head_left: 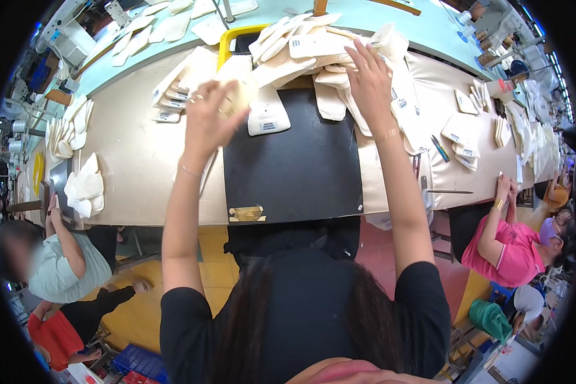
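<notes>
Handling loose cream fabric pieces looks to be the step in hand, probably picking through the heap (320, 45) at the far edge of the worktable (128, 192). The heap lies beyond the far edge of the black mat (294, 160), overlapping a yellow-rimmed bin (224, 48) near the mat's far left corner and spilling past its far right corner. One labelled piece (269, 121) rests on the mat toward that far left corner, and a fanned stack (179, 83) lies on the beige cover to its left.

From here, the next move would seem to call for closing the fingers on a single piece and separating it from its overlapping neighbours, with the mat's bare near half as a laying-down surface.

Both arms stretch forward from the near edge, elbows only slightly bent, one on either side of the mat. The left hand (208, 115) is palm down above the mat's far left corner, its fingers loosely curved over a pale, blurred piece (242, 96); whether they grip it or merely pass above it, I cannot tell. The right hand (370, 80) is raised over the heap's right part, beyond the mat's far right corner, its fingers straight and spread, with nothing visible in their grasp; contact with the pieces beneath is unclear.
</notes>
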Available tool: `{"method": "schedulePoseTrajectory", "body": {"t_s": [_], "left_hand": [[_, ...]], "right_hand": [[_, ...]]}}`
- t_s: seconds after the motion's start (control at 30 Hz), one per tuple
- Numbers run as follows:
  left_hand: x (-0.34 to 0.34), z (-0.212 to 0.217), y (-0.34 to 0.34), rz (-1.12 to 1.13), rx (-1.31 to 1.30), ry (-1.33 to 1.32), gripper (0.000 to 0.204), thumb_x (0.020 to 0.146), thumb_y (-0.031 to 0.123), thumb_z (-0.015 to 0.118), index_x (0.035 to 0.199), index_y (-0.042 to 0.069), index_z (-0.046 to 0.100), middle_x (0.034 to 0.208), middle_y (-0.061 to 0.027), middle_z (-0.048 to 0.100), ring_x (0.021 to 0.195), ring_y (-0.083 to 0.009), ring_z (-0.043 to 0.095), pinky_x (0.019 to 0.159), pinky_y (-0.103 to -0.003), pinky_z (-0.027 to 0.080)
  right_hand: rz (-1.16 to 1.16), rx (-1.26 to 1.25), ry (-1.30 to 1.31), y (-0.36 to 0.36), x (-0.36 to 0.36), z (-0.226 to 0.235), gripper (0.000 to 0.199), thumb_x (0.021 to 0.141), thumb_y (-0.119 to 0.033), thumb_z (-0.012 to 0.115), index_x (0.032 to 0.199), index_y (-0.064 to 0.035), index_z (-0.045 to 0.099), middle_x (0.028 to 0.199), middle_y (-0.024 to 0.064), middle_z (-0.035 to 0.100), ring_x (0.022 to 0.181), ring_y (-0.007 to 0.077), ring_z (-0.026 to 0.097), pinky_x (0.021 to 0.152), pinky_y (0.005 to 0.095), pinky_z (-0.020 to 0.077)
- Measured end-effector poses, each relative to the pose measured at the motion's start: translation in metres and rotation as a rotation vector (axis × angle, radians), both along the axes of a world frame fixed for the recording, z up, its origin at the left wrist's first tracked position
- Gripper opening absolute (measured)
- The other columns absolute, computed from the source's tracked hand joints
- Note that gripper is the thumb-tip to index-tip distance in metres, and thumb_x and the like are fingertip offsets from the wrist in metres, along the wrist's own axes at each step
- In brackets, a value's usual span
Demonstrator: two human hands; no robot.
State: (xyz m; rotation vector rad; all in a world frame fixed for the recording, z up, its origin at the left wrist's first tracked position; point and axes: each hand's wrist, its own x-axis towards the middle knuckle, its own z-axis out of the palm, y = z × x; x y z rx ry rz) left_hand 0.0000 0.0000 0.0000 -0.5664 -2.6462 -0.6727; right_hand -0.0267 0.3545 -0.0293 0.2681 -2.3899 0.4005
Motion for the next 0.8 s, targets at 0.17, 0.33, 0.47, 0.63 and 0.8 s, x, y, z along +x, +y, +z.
{"method": "schedulePoseTrajectory", "body": {"t_s": [0.17, 0.33, 0.47, 0.63, 0.8], "left_hand": [[0.062, 0.004, 0.002, -0.056, 0.058, 0.014, 0.059, 0.077, 0.041, 0.086, 0.128, 0.015, 0.069, 0.128, -0.0184, 0.059, 0.12, -0.035, 0.057, 0.103, -0.046, 0.043], [0.105, 0.012, -0.016, -0.043, 0.281, -0.023, 0.068, 0.07, 0.026, 0.092, 0.132, 0.014, 0.067, 0.133, -0.0149, 0.054, 0.122, -0.0329, 0.054, 0.103, -0.043, 0.048], [0.135, 0.004, 0.005, -0.148, 0.325, -0.182, 0.068, 0.071, 0.028, 0.092, 0.132, 0.013, 0.067, 0.134, -0.0155, 0.054, 0.123, -0.0342, 0.054, 0.104, -0.044, 0.047], [0.144, -0.022, 0.038, -0.315, 0.002, -0.238, 0.061, 0.074, 0.03, 0.088, 0.129, 0.014, 0.068, 0.134, -0.0163, 0.057, 0.124, -0.036, 0.054, 0.108, -0.047, 0.04], [0.145, -0.034, 0.041, -0.332, -0.057, -0.222, 0.057, 0.075, 0.031, 0.086, 0.126, 0.014, 0.069, 0.134, -0.0165, 0.058, 0.122, -0.0357, 0.055, 0.107, -0.048, 0.04]], "right_hand": [[-0.031, -0.055, -0.039, -0.002, -0.027, 0.039, 0.029, 0.092, -0.017, 0.073, 0.12, -0.014, 0.073, 0.112, 0.0108, 0.076, 0.109, 0.03, 0.07, 0.094, 0.0409, 0.0514], [0.058, -0.52, -0.463, -0.018, 0.086, 0.047, 0.031, 0.097, -0.022, 0.071, 0.124, -0.009, 0.07, 0.095, 0.0127, 0.076, 0.086, 0.0228, 0.072, 0.075, 0.0327, 0.0537], [0.289, -0.634, -0.645, -0.058, 0.159, 0.012, 0.037, 0.094, -0.021, 0.074, 0.128, -0.0081, 0.067, 0.101, 0.0171, 0.074, 0.083, 0.0275, 0.071, 0.073, 0.0356, 0.0541], [0.142, -0.47, -0.555, -0.071, 0.192, -0.026, 0.041, 0.09, -0.014, 0.077, 0.128, -0.0056, 0.066, 0.104, 0.0148, 0.073, 0.09, 0.0311, 0.069, 0.082, 0.04, 0.0535], [0.018, -0.859, -0.543, -0.047, 0.205, -0.03, 0.042, 0.112, -0.03, 0.043, 0.132, 0.0029, 0.059, 0.107, 0.015, 0.072, 0.096, 0.0181, 0.072, 0.085, 0.0299, 0.0527]]}}
